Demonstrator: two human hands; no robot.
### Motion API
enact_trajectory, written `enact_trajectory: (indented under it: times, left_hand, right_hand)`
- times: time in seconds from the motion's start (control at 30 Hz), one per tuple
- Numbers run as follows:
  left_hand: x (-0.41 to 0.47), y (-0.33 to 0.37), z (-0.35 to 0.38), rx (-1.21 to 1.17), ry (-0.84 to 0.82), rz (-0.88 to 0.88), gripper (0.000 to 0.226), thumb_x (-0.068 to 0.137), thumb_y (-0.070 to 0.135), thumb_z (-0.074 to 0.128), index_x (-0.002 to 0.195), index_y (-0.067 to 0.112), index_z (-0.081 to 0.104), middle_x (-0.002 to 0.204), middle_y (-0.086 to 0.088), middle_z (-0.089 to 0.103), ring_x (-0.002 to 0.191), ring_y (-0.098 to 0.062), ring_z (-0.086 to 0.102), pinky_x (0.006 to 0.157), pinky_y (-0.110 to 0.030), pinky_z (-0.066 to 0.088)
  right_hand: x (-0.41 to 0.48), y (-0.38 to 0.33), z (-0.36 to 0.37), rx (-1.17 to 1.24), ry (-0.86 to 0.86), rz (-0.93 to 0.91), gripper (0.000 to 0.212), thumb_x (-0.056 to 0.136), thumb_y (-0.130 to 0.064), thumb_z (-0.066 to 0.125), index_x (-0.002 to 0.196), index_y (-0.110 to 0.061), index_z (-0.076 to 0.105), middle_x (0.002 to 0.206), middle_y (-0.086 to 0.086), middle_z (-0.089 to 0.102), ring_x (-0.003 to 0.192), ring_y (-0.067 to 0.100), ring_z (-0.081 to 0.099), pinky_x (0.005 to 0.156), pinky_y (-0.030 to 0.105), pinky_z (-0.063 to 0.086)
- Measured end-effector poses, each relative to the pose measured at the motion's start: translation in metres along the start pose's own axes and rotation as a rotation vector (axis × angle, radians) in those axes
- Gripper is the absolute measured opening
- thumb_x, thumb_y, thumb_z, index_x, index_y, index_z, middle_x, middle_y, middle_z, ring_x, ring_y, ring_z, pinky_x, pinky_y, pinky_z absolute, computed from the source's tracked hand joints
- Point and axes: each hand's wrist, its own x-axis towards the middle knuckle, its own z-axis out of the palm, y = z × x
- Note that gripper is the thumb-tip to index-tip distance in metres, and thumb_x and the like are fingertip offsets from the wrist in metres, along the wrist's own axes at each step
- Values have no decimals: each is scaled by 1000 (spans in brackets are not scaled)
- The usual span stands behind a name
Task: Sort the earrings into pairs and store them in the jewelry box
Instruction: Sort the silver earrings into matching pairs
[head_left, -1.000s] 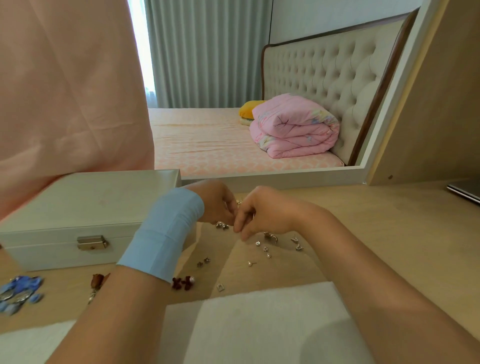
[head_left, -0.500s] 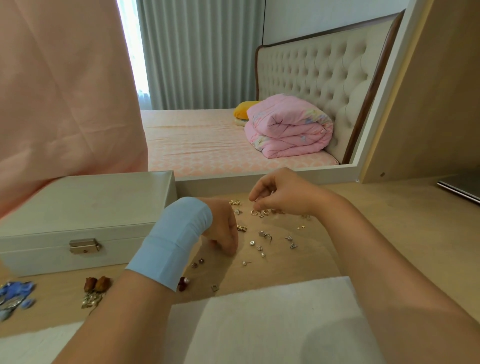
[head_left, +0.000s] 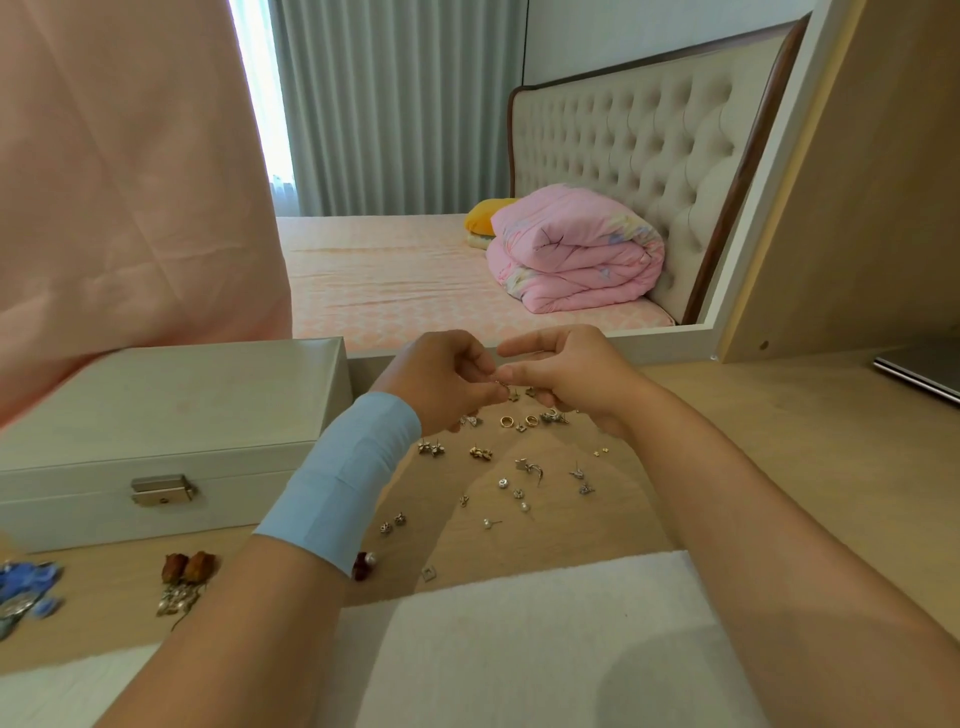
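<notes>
Your left hand (head_left: 441, 382) and right hand (head_left: 569, 374) met with curled fingertips pinching a tiny star-shaped metal earring (head_left: 514, 397) above scattered studs (head_left: 430, 448), right of the smooth white jewelry box (head_left: 171, 410).

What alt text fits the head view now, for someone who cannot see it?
The left hand and right hand meet above the wooden table, pinching a small earring between them. Loose earrings lie scattered beneath them, and the white jewelry box sits closed at the left.
</notes>
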Motion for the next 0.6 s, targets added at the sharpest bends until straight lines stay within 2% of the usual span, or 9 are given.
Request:
enact_trajectory:
  times: [0.1, 0.17, 0.23, 0.3, 0.4, 0.5, 0.6]
  left_hand:
    - [-1, -1, 1, -67, 8, -4, 22, 78, 16, 81, 92, 18, 65, 80, -2, 74, 64, -15, 72, 54, -32, 60]
    - [-2, -2, 1, -76, 15, -12, 16, 80, 16, 79, 89, 16, 67, 76, 0, 74, 62, -15, 72, 59, -36, 62]
    - [-3, -2, 1, -86, 19, -27, 12, 80, 17, 79, 87, 15, 69, 74, 1, 75, 62, -15, 73, 62, -39, 62]
    - [-3, -2, 2, -97, 30, -38, 10, 81, 18, 77, 85, 14, 69, 73, 3, 75, 62, -16, 73, 63, -39, 61]
    - [0, -4, 0, -43, 58, -44, 9, 83, 21, 75, 82, 15, 68, 71, 6, 75, 61, -14, 72, 58, -34, 59]
    - [2, -6, -3, 65, 54, -36, 11, 87, 25, 72, 82, 19, 65, 70, 8, 73, 60, -11, 71, 54, -23, 48]
    - [2, -8, -6, 101, 23, -42, 9, 91, 25, 67, 86, 19, 63, 75, 7, 74, 64, -13, 71, 54, -24, 49]
  right_hand:
    - [2, 5, 6, 32, 37, -11, 29, 77, -13, 87, 103, -11, 74, 64, -9, 68, 44, 10, 44, 43, 19, 36]
    - [4, 7, 8, -1, 82, -23, 29, 76, -17, 88, 101, -13, 74, 69, -2, 71, 43, 11, 46, 45, 21, 38]
    - [5, 8, 9, -28, 115, -36, 32, 74, -22, 90, 101, -17, 73, 82, 9, 74, 51, 12, 52, 50, 24, 42]
    - [7, 10, 5, -72, 150, -57, 28, 75, -27, 89, 97, -18, 74, 80, 6, 71, 57, 8, 55, 54, 24, 44]
    - [11, 17, -9, -323, 145, -102, 4, 86, -26, 79, 84, -23, 77, 75, -8, 72, 57, -1, 58, 63, 25, 49]
    - [11, 27, -15, -619, 48, -43, 5, 83, -28, 79, 83, -32, 79, 81, -14, 75, 81, 4, 68, 84, 32, 57]
    - [6, 29, -5, -795, -14, -32, 9, 80, -39, 79, 89, -36, 79, 84, -19, 69, 85, 4, 64, 79, 27, 51]
